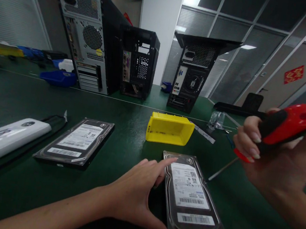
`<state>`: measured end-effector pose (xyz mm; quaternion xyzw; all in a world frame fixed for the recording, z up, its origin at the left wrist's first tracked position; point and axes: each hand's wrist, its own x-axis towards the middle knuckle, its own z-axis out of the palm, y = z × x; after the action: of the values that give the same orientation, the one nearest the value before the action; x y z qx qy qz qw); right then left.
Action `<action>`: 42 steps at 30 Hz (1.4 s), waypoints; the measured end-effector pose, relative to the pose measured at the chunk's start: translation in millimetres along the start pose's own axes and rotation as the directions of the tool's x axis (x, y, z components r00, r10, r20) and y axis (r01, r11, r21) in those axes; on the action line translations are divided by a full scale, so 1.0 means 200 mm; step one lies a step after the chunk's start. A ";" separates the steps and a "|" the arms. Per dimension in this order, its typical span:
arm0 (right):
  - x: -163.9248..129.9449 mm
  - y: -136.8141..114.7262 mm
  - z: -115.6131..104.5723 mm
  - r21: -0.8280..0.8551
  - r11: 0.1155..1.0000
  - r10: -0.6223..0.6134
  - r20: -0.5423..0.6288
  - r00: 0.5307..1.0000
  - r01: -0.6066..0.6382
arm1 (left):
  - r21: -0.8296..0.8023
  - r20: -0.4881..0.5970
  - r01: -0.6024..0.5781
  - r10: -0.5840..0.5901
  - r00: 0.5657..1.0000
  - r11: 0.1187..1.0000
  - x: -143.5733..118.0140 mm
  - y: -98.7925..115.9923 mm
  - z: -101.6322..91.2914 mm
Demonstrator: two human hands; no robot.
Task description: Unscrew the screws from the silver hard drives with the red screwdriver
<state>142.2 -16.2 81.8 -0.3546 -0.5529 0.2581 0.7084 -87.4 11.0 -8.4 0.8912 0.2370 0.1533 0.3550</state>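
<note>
A second hard drive [75, 142] lies on the green counter [19, 90], well left of the near hard drive [191, 197]. My left hand [137, 194] rests spread against that near drive's left edge. Behind it sits a yellow bin [169, 129]. To its right, my right hand [273, 155] has its grip closed around a red-and-black screwdriver [279, 132].

One camera, worn on the person's head, looks forward and down across the green table [18, 94]. It sits close above the hard drive [191, 197] near the bottom edge, while the computer cases [139, 62] stand far back.
</note>
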 end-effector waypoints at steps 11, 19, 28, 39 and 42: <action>0.01 0.00 -0.02 0.075 0.997 0.008 0.026 1.000 -0.010 | -0.018 -0.004 0.018 -0.018 1.000 1.000 0.00 0.00 0.01; 0.01 0.01 -0.03 0.041 0.999 0.024 0.036 0.999 -0.025 | -0.022 -0.008 0.029 -0.030 1.000 0.999 0.00 -0.01 0.02; 0.00 0.00 -0.02 0.056 0.998 0.009 0.018 1.000 -0.010 | -0.033 -0.003 0.037 -0.037 0.999 0.999 0.00 -0.01 0.01; 0.01 -0.02 0.00 0.068 0.997 0.032 0.081 0.996 -0.038 | -0.021 -0.004 0.039 -0.039 0.999 0.999 0.00 -0.01 0.02; 0.00 -0.02 0.01 0.097 0.994 0.033 0.083 0.996 -0.042 | -0.015 -0.010 0.042 -0.042 0.999 0.999 0.00 -0.01 0.01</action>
<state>140.3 -18.8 85.1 -0.3188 -0.5612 0.3126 0.6970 -87.3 9.8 -11.5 0.8826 0.2561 0.1521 0.3637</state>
